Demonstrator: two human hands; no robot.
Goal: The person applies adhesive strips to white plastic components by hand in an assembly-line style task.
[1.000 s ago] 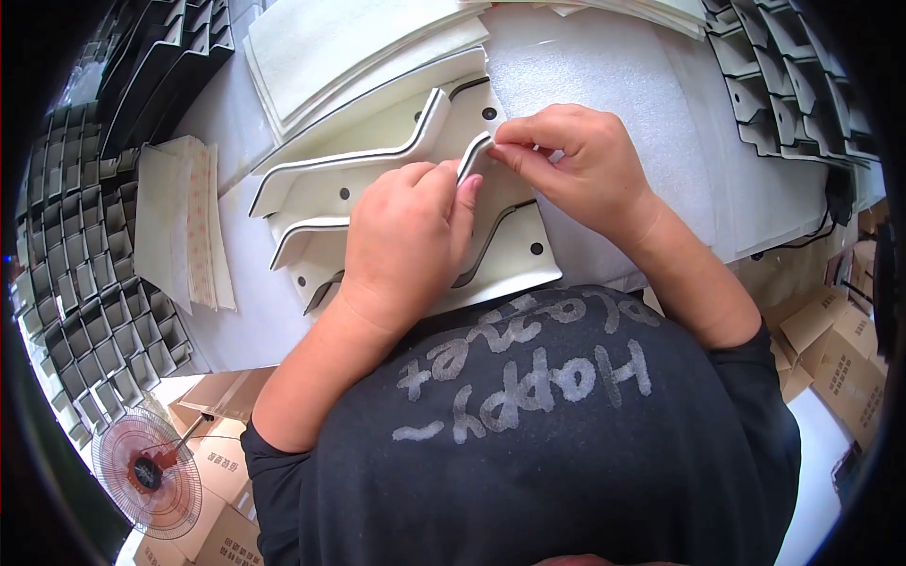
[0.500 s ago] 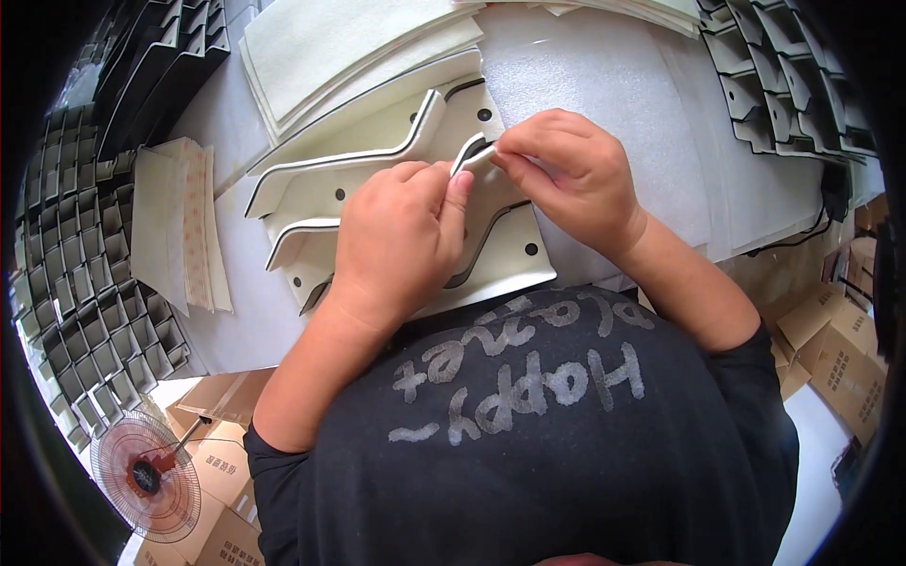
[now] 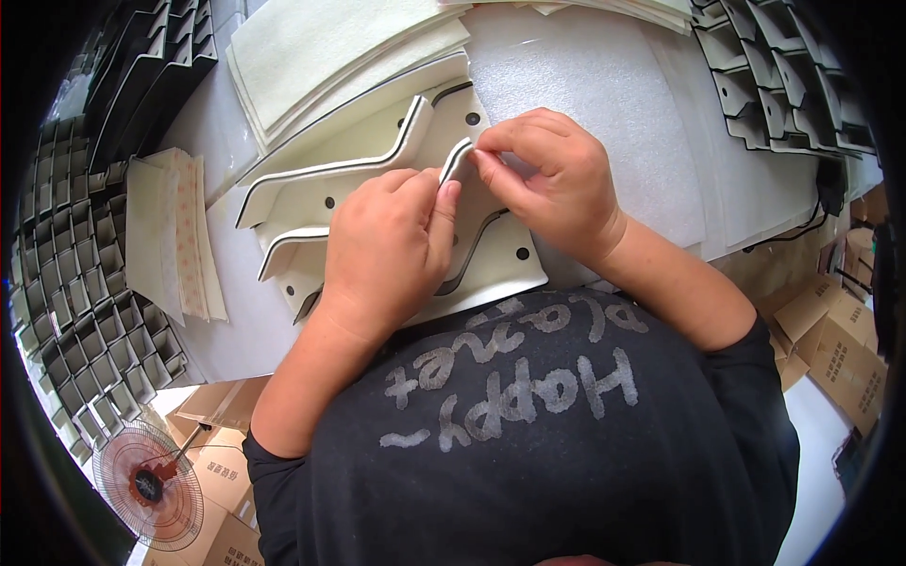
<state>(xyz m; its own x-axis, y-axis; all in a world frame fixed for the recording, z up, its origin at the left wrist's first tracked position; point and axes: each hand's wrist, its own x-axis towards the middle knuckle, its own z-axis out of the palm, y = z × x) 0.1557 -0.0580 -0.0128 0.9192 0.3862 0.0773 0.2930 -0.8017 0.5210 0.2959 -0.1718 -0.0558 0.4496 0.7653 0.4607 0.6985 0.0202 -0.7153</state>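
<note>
1. Now both hands meet over a cream panel [image 3: 491, 269] lying flat on the table [image 3: 604, 85], close to the person's chest.
2. Right hand [image 3: 552, 184]: thumb and fingers pinched together on a thin cream strip [image 3: 457, 158] with a dark edge, held above the panel's middle.
3. Left hand [image 3: 387, 250]: palm rests on the panel, thumb pressed against the strip's near side; fingers curled shut round it.
4. Judgement: the strip seems to be bent or seated along a panel edge. It would go best with the left palm bearing down so the panel cannot slide, and the right pinch working in short bites rather than one long pull.
5. A second shaped piece [image 3: 330, 184] lies just beyond the left hand, touching the panel.
6. A stack of cream sheets [image 3: 330, 47] sits at the table's far side; a smaller pad stack [image 3: 175, 231] lies to the left.
7. Dark moulded trays [image 3: 75, 311] line the left; more of them lie at far right.
8. Hidden: the strip's lower end and the panel's centre, both under the hands. Whether the strip is attached or loose, I cannot tell.
9. A fan [image 3: 146, 483] and cartons [image 3: 840, 358] stand below table level.
</note>
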